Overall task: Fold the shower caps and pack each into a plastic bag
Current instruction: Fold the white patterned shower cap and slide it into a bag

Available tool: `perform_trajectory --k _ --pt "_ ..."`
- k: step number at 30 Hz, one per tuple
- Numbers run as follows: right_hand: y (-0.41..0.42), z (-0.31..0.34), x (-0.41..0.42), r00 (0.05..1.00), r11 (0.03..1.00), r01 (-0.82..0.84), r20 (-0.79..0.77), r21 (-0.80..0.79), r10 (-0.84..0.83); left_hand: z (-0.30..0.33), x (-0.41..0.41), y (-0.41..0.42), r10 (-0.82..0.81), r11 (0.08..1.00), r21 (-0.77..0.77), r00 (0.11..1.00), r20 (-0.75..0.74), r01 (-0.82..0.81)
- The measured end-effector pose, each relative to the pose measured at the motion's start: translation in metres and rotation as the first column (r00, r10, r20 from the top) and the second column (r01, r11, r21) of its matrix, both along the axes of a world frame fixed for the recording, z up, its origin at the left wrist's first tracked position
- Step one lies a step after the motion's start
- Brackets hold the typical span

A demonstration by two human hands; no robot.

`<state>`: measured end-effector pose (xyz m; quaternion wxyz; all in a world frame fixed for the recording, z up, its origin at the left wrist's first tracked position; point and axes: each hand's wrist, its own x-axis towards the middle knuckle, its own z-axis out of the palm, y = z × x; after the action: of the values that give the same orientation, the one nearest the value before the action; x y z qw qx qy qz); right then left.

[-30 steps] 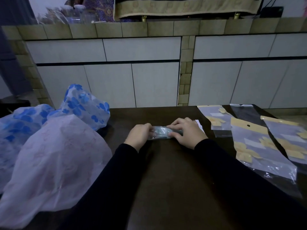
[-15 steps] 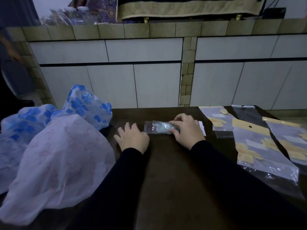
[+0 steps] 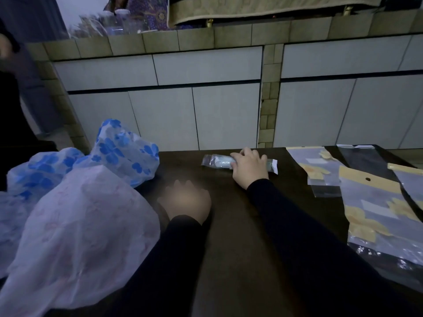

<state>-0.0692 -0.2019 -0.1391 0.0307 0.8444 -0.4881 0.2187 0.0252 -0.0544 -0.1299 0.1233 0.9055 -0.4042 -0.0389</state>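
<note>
A folded shower cap packed in a small clear plastic bag (image 3: 217,161) lies near the far edge of the dark table (image 3: 238,225). My right hand (image 3: 249,170) rests over its right half, fingers curled onto it. My left hand (image 3: 185,202) is motion-blurred above the table, apart from the bag, holding nothing. On the left lie unfolded shower caps: a pink-patterned one (image 3: 75,229) in front, blue-flowered ones (image 3: 123,149) behind.
Several empty plastic bags with yellow headers (image 3: 375,202) are spread along the table's right side. A tiled counter wall with white panels (image 3: 206,110) stands just behind the table. A dark figure (image 3: 11,110) is at the far left edge.
My left hand let go of the packed bag and drew back toward me and left. My right hand slid the bag farther away toward the table's far edge.
</note>
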Motion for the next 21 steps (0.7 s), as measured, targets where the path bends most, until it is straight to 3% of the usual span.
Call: perform_trajectory --k 14,21 --pt "-0.035 -0.001 0.021 0.998 0.998 -0.055 0.041 -0.029 0.056 0.002 0.000 -0.003 0.019 1.000 0.019 1.000 0.002 -0.019" --pt "0.028 0.009 0.013 0.915 0.930 -0.356 0.168 -0.096 0.367 0.016 -0.007 0.017 -0.050 0.978 -0.199 0.997 0.052 0.059"
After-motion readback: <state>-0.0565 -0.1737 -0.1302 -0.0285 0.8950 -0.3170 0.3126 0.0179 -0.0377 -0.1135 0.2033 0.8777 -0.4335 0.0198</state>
